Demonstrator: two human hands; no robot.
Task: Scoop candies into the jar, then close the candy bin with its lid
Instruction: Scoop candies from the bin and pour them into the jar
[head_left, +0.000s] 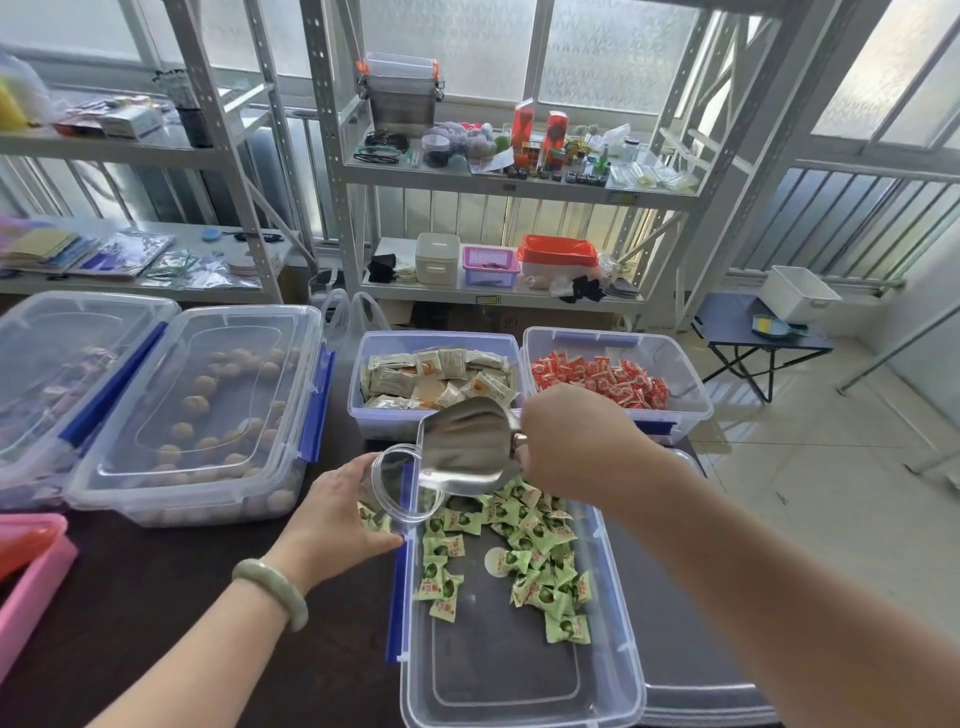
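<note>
A clear open bin (618, 623) in front of me holds several green-wrapped candies (535, 540). My left hand (332, 514) grips a clear plastic jar (402, 486), tilted with its mouth toward the bin's left rim. My right hand (571, 441) holds a shiny metal scoop (465, 447) by its handle, and the scoop's lip rests at the jar's mouth. A few green candies show through the jar's wall. The bin's clear lid (691, 675) lies under and to the right of the bin.
Behind stand an open bin of beige packets (436, 379) and one of red candies (602, 382). Two lidded bins (208, 415) with blue clips sit at left, a pink box (26, 577) at the near left. Metal shelves stand behind the dark table.
</note>
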